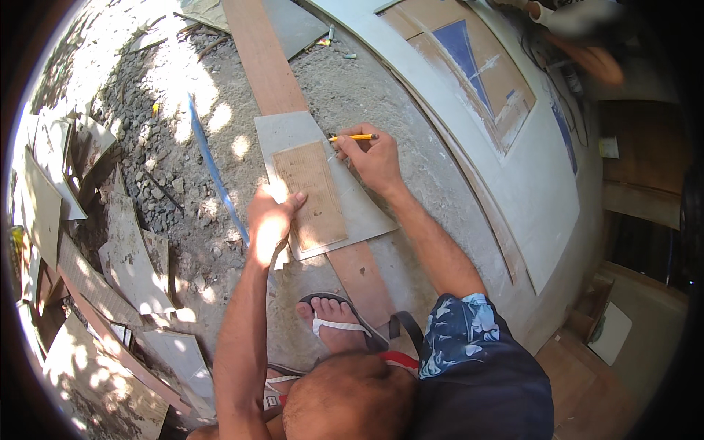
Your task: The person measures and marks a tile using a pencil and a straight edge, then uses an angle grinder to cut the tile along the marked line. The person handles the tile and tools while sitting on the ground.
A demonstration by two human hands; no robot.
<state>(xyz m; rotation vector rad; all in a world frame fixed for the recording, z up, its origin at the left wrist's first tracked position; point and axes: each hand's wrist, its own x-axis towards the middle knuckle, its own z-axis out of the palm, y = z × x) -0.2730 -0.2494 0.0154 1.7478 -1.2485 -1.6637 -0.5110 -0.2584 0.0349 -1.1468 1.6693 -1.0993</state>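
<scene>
A small tan rectangular board [312,194] lies on top of a larger grey sheet [370,213]. Both rest across a long reddish-brown plank [268,66] on the ground. My left hand [270,218] grips the left edge of the tan board, thumb pressed on its face; the other fingers are mostly hidden beneath the edge. Between the fingers of my right hand [375,163] is a yellow pencil [355,137], held nearly level, its tip pointing left near the top right corner of the tan board, over the grey sheet. Whether the tip touches cannot be made out.
Broken board offcuts [136,249] pile up at the left, near gravel and a blue hose [209,154]. A large white panel [506,169] lies at the right. My sandalled foot [337,323] is beside the plank. Another person's arm [594,62] shows at the top right.
</scene>
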